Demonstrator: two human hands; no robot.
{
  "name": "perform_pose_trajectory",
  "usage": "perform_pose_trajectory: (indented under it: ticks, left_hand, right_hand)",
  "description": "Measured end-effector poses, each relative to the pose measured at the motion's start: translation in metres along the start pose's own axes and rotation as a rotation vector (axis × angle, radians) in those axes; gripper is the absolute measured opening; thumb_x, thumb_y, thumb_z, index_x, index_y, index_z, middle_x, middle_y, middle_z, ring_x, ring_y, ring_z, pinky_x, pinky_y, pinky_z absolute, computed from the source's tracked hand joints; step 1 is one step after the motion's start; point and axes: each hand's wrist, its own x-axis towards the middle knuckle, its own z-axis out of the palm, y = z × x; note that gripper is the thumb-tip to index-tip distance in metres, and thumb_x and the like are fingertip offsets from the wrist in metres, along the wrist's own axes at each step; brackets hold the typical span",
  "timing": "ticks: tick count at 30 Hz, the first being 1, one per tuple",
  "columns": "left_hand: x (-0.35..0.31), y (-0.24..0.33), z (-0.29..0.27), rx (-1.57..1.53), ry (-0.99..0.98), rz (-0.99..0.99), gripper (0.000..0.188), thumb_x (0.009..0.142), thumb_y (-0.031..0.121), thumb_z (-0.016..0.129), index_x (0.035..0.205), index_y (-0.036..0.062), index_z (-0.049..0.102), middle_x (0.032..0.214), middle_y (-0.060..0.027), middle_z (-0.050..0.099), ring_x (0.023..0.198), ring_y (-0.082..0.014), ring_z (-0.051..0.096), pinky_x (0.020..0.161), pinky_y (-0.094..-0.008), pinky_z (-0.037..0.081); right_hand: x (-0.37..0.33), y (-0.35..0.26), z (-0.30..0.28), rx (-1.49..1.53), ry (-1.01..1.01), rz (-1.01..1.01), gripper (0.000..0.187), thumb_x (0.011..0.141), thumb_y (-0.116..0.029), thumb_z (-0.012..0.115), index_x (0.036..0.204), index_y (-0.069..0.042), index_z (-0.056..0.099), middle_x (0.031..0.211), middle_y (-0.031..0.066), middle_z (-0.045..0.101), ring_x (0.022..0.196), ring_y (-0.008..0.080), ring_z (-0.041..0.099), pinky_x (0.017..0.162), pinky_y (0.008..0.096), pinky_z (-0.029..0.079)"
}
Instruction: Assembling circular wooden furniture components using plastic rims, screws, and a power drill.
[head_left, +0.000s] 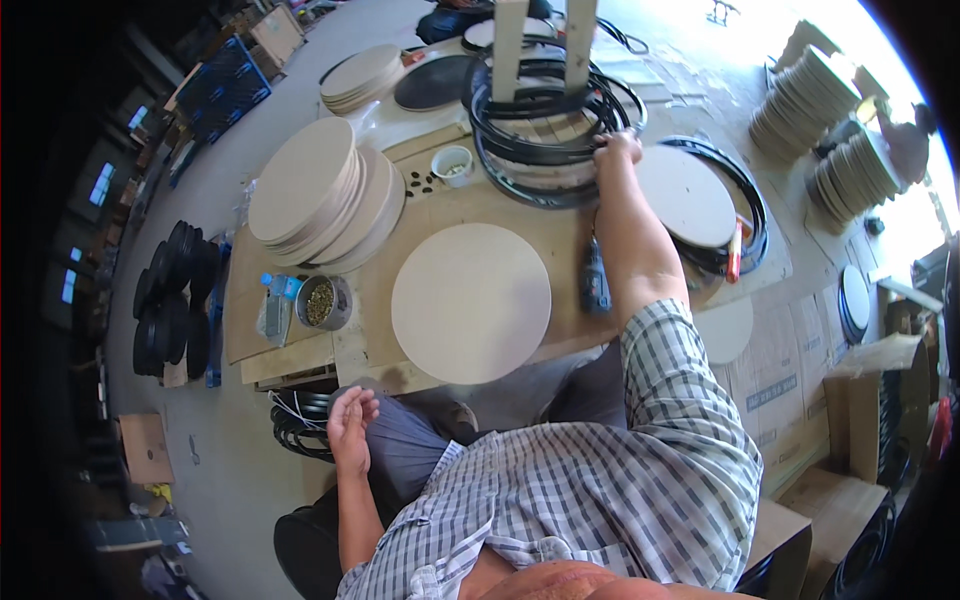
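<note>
My right hand reaches across the table to a stack of black rings and has its fingers curled over the near right side of one. The rings hang around two upright wooden posts. Just in front of me a round, pale board lies flat at the table's front edge. My left hand is held over my thigh beside that edge, its fingers loosely extended with nothing in them. Below my right hand, a blue-and-black power driver lies next to the pale board.
Stacked round boards stand on the left, near a white cup and a metal tin of small fasteners. Another round board lies among black rings at right, by an orange-red tool. Cartons crowd the lower right.
</note>
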Motion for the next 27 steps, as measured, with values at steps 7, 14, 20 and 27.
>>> perform_pose_trajectory:
  ticks: [7, 14, 20, 27]
  left_hand:
    - [0.065, -0.028, 0.092, -0.014, -0.343, -0.039, 0.034, 0.104, 0.018, 0.056, 0.132, 0.0004, 0.056, 0.118, -0.013, 0.068, 0.101, -0.0183, 0.067, 0.087, -0.03, 0.055]
    - [0.081, -0.042, 0.151, 0.12, -0.727, -0.077, 0.032, 0.105, 0.02, 0.054, 0.131, 0.0021, 0.056, 0.123, -0.0117, 0.066, 0.107, -0.0192, 0.065, 0.091, -0.0316, 0.054]
    - [0.081, -0.047, 0.226, 0.196, -0.922, -0.054, 0.03, 0.106, 0.017, 0.051, 0.131, 0.0009, 0.056, 0.121, -0.0118, 0.066, 0.105, -0.0184, 0.066, 0.09, -0.0315, 0.054]
    - [0.106, -0.054, 0.28, 0.375, -1.002, -0.051, 0.031, 0.105, 0.023, 0.055, 0.13, 0.0051, 0.058, 0.121, -0.0076, 0.067, 0.107, -0.0171, 0.066, 0.092, -0.0317, 0.052]
  right_hand:
    - [0.027, -0.066, -0.16, -1.105, -0.16, -0.174, 0.037, 0.087, -0.037, 0.074, 0.106, -0.006, 0.072, 0.084, 0.0076, 0.066, 0.07, 0.021, 0.059, 0.063, 0.0389, 0.051]
    - [-0.226, -0.362, -0.384, -1.023, -0.167, -0.719, 0.029, 0.099, -0.021, 0.058, 0.119, -0.001, 0.066, 0.094, 0.0084, 0.073, 0.08, 0.015, 0.07, 0.071, 0.0285, 0.058]
    - [-0.428, -0.532, -0.712, -1.436, 1.398, -1.049, 0.025, 0.089, -0.03, 0.065, 0.106, -0.013, 0.075, 0.106, 0.016, 0.073, 0.101, 0.0331, 0.069, 0.087, 0.0412, 0.054]
    - [-0.486, -0.494, -0.875, -1.443, 1.666, -0.318, 0.04, 0.087, -0.042, 0.071, 0.118, -0.016, 0.07, 0.127, 0.0166, 0.063, 0.121, 0.0391, 0.057, 0.101, 0.0491, 0.048]
